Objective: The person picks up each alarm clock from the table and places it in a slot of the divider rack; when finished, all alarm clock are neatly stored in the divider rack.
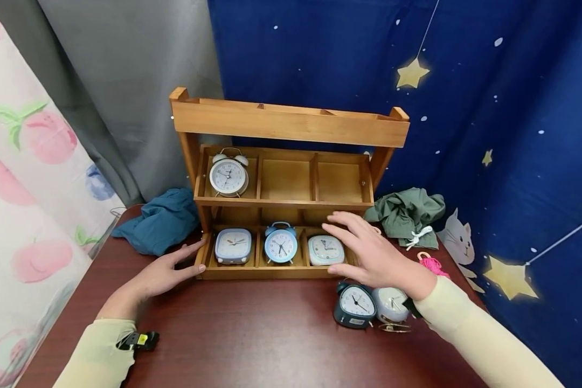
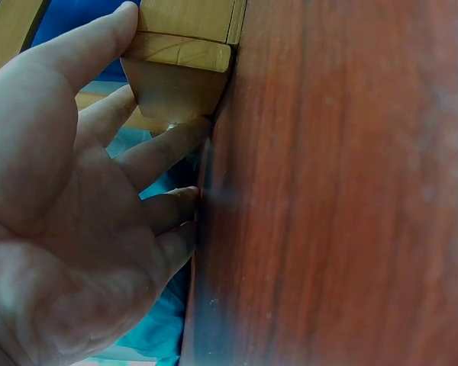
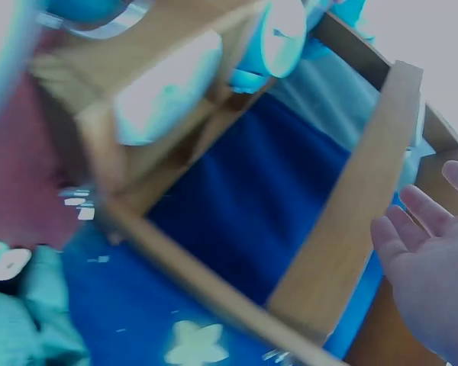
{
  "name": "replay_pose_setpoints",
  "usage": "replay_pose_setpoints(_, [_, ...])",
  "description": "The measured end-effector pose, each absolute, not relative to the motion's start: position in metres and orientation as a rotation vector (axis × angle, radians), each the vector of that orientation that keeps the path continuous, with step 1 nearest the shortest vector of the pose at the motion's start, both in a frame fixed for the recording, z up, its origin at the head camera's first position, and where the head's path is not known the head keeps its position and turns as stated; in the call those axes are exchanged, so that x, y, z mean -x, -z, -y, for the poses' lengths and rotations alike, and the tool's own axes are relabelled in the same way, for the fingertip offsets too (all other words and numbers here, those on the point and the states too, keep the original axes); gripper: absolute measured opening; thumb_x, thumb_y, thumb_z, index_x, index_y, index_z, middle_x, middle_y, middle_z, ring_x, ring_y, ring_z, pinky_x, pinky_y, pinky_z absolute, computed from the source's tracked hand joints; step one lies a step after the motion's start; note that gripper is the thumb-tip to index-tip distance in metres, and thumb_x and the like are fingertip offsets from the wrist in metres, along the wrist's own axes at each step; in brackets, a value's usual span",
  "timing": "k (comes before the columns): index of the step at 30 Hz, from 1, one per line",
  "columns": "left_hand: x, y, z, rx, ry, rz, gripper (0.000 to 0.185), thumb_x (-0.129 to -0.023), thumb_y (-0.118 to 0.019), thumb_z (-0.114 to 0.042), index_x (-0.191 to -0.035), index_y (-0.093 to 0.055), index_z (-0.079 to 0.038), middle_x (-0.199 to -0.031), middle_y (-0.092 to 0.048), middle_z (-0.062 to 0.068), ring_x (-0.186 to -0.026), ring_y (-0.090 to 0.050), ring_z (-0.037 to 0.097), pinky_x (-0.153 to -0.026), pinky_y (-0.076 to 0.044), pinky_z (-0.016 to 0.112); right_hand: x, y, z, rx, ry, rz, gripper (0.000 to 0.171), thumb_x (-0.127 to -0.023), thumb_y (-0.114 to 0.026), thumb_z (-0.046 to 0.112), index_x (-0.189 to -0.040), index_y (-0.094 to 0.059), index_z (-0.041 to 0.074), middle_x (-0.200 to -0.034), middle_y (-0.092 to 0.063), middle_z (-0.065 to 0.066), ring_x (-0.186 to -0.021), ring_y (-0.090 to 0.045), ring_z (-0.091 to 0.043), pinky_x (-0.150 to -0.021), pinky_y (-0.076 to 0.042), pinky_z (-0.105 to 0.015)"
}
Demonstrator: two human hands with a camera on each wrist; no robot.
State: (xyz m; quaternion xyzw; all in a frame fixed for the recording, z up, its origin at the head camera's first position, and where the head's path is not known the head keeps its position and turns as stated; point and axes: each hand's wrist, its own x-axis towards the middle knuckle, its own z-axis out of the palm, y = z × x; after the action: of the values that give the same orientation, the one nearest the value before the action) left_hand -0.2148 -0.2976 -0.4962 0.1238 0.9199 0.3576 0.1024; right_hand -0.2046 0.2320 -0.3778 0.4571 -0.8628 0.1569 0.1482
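Wooden rack (image 1: 289,125) w/ clocks: left hand (image 1: 162,274) flat, fingers straight at its corner; right hand (image 1: 373,253) spread, apparently hovering over the pale square clock (image 1: 325,250).

A teal cloth (image 1: 161,222) lies at the counter's (image 1: 252,328) back left, a green cloth (image 1: 407,213) at the back right, pink cord (image 1: 432,264) beside it.

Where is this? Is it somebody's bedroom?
Maybe a child's room or play corner: a starry blue wall cloth with a cat, a peach-print curtain, and a wooden shelf of alarm clocks on a table.
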Motion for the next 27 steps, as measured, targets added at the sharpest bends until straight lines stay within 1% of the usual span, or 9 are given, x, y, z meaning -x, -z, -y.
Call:
replay_pose_setpoints(4, [0.213, 0.496, 0.300, -0.347, -1.062, -2.709, 0.087, -0.105, -0.070, -0.063, -0.176, -0.039, -0.024, -0.178, -0.028, 0.030, -0.164, -0.021, 0.058, -0.123, -0.027, 0.081, 0.190, 0.394, -0.251, -1.280, -0.454, 2.541, 0.086, -0.100, -0.082, 0.056, -0.167, -0.050, 0.013, -0.163, -0.052, -0.011, -0.150, -0.050, -0.031, -0.116, -0.048, -0.058])
replay_pose_setpoints(8, [0.213, 0.496, 0.302, -0.336, -1.071, -2.711, 0.087, -0.105, -0.071, -0.063, -0.176, -0.038, -0.025, -0.178, -0.028, 0.029, -0.164, -0.021, 0.058, -0.123, -0.026, 0.081, 0.178, 0.409, -0.264, -1.250, -0.481, 2.621, 0.085, -0.099, -0.083, 0.056, -0.165, -0.053, 0.011, -0.160, -0.055, -0.007, -0.143, -0.056, -0.028, -0.114, -0.052, -0.056])
replay_pose_setpoints(14, [0.214, 0.497, 0.302, -0.357, -1.073, -2.719, 0.085, -0.105, -0.071, -0.062, -0.176, -0.039, -0.027, -0.178, -0.029, 0.028, -0.164, -0.021, 0.057, -0.123, -0.028, 0.079, 0.168, 0.429, -0.274, -1.226, -0.487, 2.711, 0.082, -0.100, -0.082, 0.055, -0.164, -0.054, 0.012, -0.160, -0.054, -0.002, -0.137, -0.060, -0.024, -0.112, -0.055, -0.054])
replay_pose_setpoints(20, [0.215, 0.495, 0.300, -0.358, -1.060, -2.726, 0.086, -0.105, -0.071, -0.063, -0.175, -0.040, -0.025, -0.178, -0.031, 0.029, -0.164, -0.022, 0.057, -0.123, -0.028, 0.079, 0.159, 0.445, -0.278, -1.196, -0.497, 2.787, 0.086, -0.097, -0.082, 0.061, -0.164, -0.055, 0.015, -0.156, -0.056, 0.004, -0.135, -0.060, -0.021, -0.111, -0.055, -0.052])
replay_pose_setpoints(27, [0.217, 0.500, 0.299, -0.362, -1.056, -2.729, 0.086, -0.105, -0.071, -0.063, -0.175, -0.040, -0.024, -0.177, -0.031, 0.029, -0.164, -0.023, 0.057, -0.123, -0.028, 0.079, 0.153, 0.459, -0.285, -1.217, -0.389, 2.806, 0.090, -0.097, -0.080, 0.066, -0.162, -0.056, 0.010, -0.150, -0.062, 0.000, -0.133, -0.062, -0.023, -0.110, -0.054, -0.054])
